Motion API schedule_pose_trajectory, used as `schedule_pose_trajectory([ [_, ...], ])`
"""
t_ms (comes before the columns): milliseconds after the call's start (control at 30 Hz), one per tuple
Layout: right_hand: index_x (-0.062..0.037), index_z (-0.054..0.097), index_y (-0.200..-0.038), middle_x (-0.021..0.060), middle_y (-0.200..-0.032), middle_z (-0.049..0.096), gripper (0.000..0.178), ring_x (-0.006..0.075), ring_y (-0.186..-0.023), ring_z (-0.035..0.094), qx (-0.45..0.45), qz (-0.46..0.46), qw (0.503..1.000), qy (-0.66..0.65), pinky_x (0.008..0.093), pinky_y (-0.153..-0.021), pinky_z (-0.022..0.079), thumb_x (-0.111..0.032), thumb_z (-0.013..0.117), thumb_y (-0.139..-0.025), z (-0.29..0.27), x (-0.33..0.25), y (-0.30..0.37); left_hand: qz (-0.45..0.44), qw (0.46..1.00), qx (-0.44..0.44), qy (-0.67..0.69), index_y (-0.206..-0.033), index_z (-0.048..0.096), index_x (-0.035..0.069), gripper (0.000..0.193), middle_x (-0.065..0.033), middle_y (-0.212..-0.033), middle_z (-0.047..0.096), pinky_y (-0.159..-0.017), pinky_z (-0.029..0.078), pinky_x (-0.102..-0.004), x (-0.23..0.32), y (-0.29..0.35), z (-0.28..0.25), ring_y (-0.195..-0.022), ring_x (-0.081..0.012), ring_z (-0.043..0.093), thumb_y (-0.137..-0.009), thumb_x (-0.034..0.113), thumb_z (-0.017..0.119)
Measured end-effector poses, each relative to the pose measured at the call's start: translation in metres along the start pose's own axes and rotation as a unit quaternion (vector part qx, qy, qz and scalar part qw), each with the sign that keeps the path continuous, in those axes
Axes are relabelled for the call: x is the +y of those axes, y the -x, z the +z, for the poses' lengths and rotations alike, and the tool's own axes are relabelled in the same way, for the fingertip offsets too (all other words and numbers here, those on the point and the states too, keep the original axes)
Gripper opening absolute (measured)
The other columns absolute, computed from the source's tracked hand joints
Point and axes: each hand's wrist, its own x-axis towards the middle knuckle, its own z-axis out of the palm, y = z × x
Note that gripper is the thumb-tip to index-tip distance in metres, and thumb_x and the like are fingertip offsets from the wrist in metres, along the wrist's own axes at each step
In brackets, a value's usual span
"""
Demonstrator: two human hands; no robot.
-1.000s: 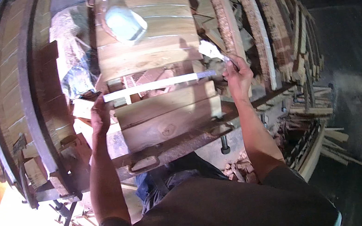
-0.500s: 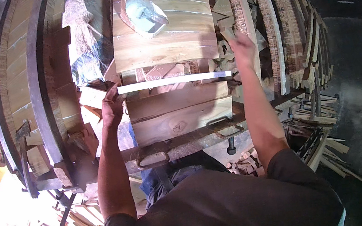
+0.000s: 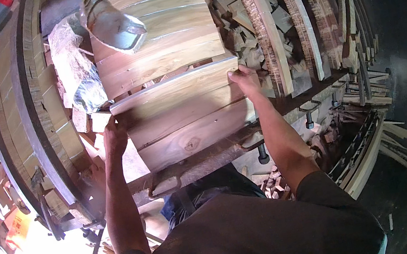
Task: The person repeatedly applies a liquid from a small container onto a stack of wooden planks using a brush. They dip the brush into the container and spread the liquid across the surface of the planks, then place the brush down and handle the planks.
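My left hand (image 3: 115, 137) grips the left end of a wooden board (image 3: 177, 93). My right hand (image 3: 245, 79) holds the right end, its thumb on the top face. A pale coated edge of this board faces away from me. Toward me, the board lies beside other boards (image 3: 199, 133), one with a dark knot. Beyond a narrow gap is a panel of several boards (image 3: 164, 41) with whitish lines at the joints. On that panel rests a cut-open, stained white plastic container (image 3: 118, 29); its contents are hard to make out.
Dark metal bars (image 3: 33, 100) and wooden panels stand at the left. Several upright panels (image 3: 292, 19) line the right. A metal rail (image 3: 193, 165) with handles and bolts runs along the near side. Wood offcuts (image 3: 238, 22) lie below, and a plastic-wrapped bundle (image 3: 73, 62) is at the left.
The board was held on edge with its white side up; now it is laid flat against the near boards. My right hand has come down onto its right end. The view has shifted.
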Motion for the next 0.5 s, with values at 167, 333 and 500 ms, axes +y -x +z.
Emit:
schedule_pose_trajectory([
  [167, -0.004, 0.061, -0.124, 0.0132, -0.102, 0.071, 0.047, 0.024, -0.091, 0.067, 0.06, -0.044, 0.946, 0.315, 0.0309, -0.087, 0.05, -0.028, 0.073, -0.086, 0.016, 0.017, -0.003, -0.045, 0.997, 0.004, -0.062, -0.119, 0.06, -0.001, 0.039, -0.0221, -0.105, 0.07, -0.087, 0.049, -0.0449, 0.025, 0.009, 0.009, -0.099, -0.0379, 0.067, -0.088, 0.022, 0.062],
  [333, -0.0023, 0.059, -0.12, 0.0164, -0.106, 0.069, 0.051, 0.0315, -0.099, 0.066, -0.017, -0.016, 0.977, 0.214, 0.0379, -0.09, 0.05, -0.032, 0.073, -0.082, 0.014, 0.011, -0.013, 0.019, 0.991, 0.125, 0.032, -0.131, 0.051, -0.007, 0.051, -0.0201, -0.104, 0.071, -0.085, 0.051, -0.0401, -0.001, 0.012, 0.037, -0.095, -0.0314, 0.069, -0.086, 0.014, 0.062],
  [500, -0.006, 0.063, -0.101, 0.0117, -0.095, 0.071, 0.035, 0.0281, -0.089, 0.067, -0.031, -0.049, 0.966, 0.254, 0.0392, -0.084, 0.05, -0.03, 0.075, -0.079, 0.017, 0.009, -0.022, -0.002, 0.952, 0.151, 0.267, -0.143, 0.031, -0.013, 0.067, -0.0194, -0.107, 0.071, -0.088, 0.05, -0.0334, -0.038, -0.001, 0.058, -0.099, -0.0254, 0.067, -0.087, 0.008, 0.061],
])
